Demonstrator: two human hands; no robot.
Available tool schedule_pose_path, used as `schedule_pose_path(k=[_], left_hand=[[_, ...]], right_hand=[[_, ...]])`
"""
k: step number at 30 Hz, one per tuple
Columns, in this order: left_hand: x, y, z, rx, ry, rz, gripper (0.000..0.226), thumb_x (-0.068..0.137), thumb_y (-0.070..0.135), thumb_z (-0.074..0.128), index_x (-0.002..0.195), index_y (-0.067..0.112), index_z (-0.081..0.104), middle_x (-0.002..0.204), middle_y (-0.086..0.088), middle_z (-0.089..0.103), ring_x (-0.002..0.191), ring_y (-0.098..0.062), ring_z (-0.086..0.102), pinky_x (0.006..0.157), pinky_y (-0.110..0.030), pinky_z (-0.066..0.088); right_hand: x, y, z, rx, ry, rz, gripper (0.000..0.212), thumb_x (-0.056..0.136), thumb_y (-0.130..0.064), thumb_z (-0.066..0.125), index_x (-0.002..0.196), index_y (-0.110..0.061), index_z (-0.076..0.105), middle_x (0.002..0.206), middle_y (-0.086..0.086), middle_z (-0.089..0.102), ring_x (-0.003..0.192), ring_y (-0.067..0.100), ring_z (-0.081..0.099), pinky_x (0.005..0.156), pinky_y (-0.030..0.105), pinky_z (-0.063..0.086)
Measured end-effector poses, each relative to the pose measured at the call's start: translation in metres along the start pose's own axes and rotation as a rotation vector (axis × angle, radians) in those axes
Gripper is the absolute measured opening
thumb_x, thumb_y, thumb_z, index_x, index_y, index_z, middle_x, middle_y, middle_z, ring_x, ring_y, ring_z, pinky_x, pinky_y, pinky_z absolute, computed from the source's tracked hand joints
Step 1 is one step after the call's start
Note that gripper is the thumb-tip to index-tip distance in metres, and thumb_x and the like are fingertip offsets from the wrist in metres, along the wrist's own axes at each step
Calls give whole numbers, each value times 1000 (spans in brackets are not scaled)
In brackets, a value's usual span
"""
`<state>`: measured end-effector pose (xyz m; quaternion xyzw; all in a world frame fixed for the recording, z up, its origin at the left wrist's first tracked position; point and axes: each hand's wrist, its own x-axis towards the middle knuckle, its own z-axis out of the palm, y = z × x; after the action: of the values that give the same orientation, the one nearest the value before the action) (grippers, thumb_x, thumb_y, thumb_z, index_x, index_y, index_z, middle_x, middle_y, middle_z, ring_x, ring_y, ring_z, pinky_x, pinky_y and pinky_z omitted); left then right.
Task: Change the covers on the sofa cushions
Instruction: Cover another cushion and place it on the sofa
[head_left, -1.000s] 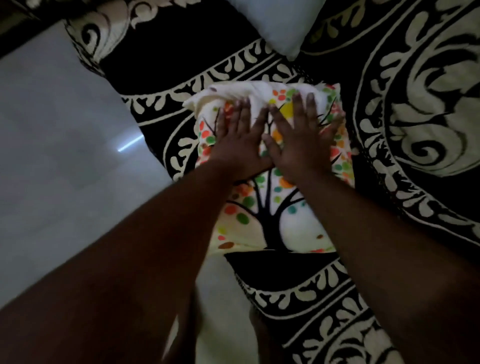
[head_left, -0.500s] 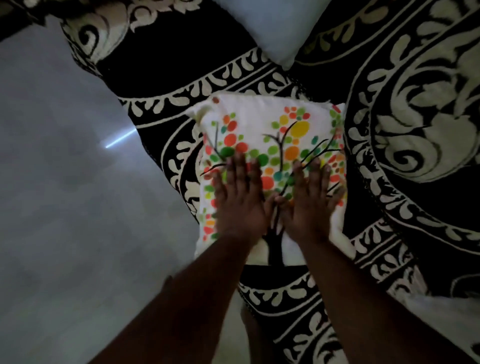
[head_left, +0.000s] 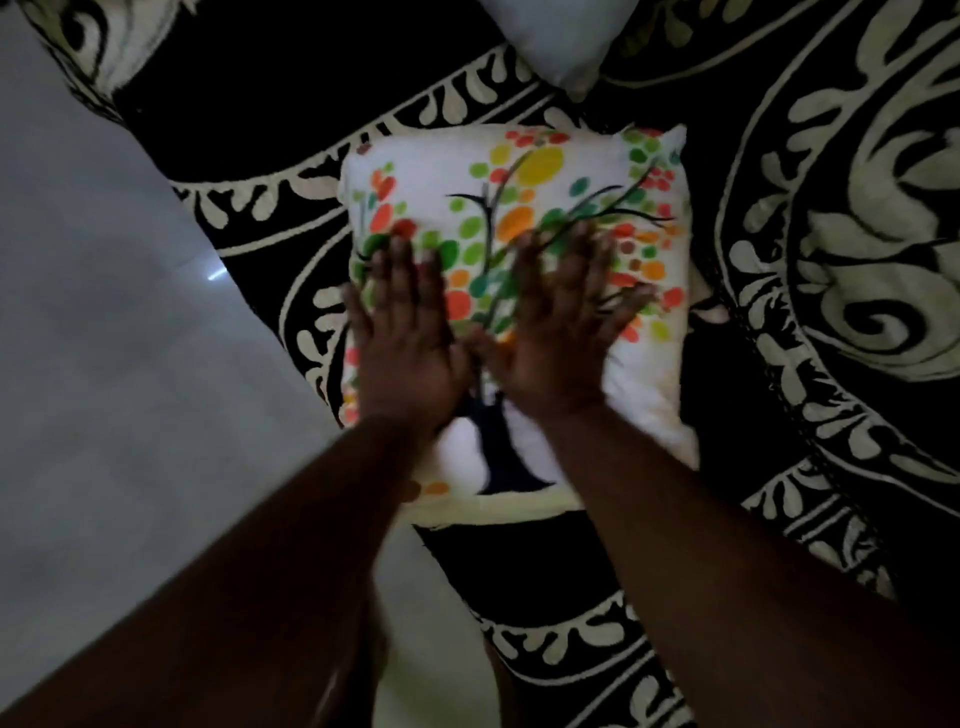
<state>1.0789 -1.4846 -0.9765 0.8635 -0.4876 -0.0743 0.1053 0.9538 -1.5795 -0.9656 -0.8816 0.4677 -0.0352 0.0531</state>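
Two hands: left hand (head_left: 410, 332) and right hand (head_left: 561, 322), fingers straight, grip wide, holding nothing
Pressed under them: white square cushion with coloured tree print (head_left: 519, 171)
Beneath: black-and-cream patterned cloth (head_left: 270, 104)

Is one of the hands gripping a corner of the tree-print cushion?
No, the left hand and right hand lie flat, fingers straight, on the tree-print cushion.

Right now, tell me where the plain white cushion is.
In the head view, the plain white cushion lies at top centre on the black patterned spread, just beyond the tree-print cushion.
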Motion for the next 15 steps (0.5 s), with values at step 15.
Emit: schedule_pose_path(k=[15], left_hand=[[74,-4,9,-42,40,213,74,104,48,29,159,2,11,165,-27,8,155,-38,6,125,-51,13]], right_hand=[[58,6,-8,-37,81,46,95,89,-85,27,160,-21,24,164,25,16,153,43,12,110,78,5]])
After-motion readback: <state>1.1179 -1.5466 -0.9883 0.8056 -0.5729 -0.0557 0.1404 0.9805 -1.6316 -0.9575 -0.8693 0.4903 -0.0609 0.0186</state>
